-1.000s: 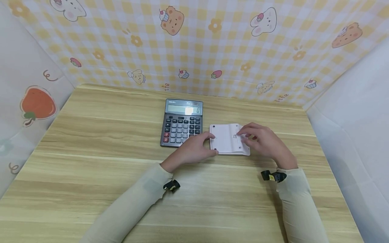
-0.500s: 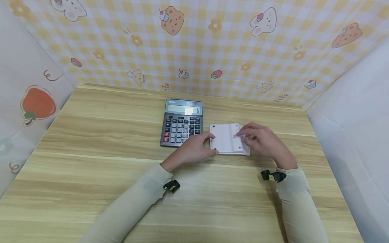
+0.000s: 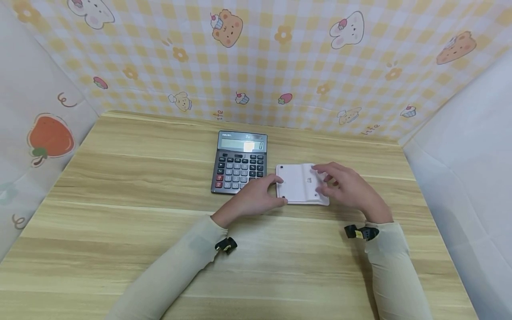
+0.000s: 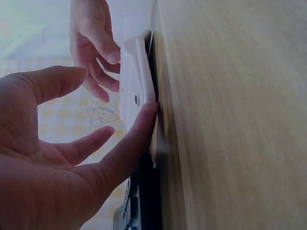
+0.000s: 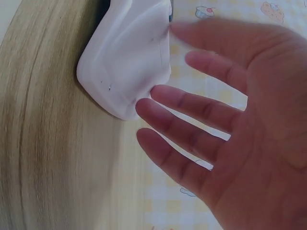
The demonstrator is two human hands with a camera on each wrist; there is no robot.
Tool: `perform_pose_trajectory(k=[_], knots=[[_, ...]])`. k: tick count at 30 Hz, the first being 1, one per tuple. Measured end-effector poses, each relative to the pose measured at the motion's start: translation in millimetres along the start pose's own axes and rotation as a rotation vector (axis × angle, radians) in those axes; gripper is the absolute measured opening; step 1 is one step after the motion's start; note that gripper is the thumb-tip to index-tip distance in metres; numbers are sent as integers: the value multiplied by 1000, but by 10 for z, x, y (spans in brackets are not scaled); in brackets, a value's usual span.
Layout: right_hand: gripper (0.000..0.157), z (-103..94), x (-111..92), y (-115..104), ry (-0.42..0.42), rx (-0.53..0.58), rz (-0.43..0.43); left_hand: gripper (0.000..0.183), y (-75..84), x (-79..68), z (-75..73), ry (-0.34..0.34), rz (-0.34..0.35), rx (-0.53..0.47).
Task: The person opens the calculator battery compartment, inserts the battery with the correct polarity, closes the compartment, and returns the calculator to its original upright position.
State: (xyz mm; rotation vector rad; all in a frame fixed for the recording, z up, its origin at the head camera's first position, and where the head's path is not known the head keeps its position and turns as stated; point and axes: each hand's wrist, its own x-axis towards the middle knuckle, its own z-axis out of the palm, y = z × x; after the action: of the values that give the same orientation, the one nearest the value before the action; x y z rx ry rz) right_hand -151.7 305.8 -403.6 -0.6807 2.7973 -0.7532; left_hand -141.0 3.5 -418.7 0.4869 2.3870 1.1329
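Note:
A pale pink calculator-like device (image 3: 294,182) lies on its front, its back with screws and a small battery-cover latch (image 3: 309,180) facing up. At its left near corner, my left hand (image 3: 258,193) touches the rim; the left wrist view has one extended digit against the side (image 4: 148,108) and the others spread apart above. Over the device's right end is my right hand (image 3: 346,186), fingers apart and slightly bent. In the right wrist view its thumb tip (image 5: 180,29) is right at the pink casing, and nothing lies in its palm.
A grey desktop calculator (image 3: 240,149) with a "0" on its display lies just left of the pink device, partly behind my left hand. The wooden table (image 3: 140,178) ends at a yellow-checked cloth backdrop (image 3: 256,66). White cloth sides (image 3: 472,155) flank it.
My right fingertips have come off the latch, which now shows uncovered, and the right fingers have spread wider. The left hand and the pink device have stayed in place.

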Motion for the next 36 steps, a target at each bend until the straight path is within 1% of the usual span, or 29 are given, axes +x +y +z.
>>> perform_pose_trajectory(k=[2, 5, 7, 10, 16, 22, 26, 30, 36], knots=[[72, -10, -3, -1, -35, 33, 45, 63, 2, -1, -2, -1, -2, -2], [92, -13, -2, 11, -76, 67, 77, 63, 0, -2, -3, -1, -5, -6], [101, -6, 0, 26, -89, 76, 82, 63, -3, 0, -1, -1, -7, -7], [110, 9, 3, 47, -102, 79, 89, 63, -3, 4, 0, 1, -8, -4], [118, 40, 13, 73, -130, 86, 100, 64, 0, 1, -1, 3, 1, 2], [124, 89, 31, 90, -143, 25, 74, 63, 2, -5, -4, 4, 8, 0], [127, 104, 35, 98, -149, 9, 95, 64, 0, -2, -2, 2, 9, 3], [128, 107, 34, 115, -154, 7, 113, 64, -1, 0, -2, 0, 9, 4], [129, 101, 22, 132, -143, -2, 94, 64, -25, 22, 10, 2, 13, 7]])
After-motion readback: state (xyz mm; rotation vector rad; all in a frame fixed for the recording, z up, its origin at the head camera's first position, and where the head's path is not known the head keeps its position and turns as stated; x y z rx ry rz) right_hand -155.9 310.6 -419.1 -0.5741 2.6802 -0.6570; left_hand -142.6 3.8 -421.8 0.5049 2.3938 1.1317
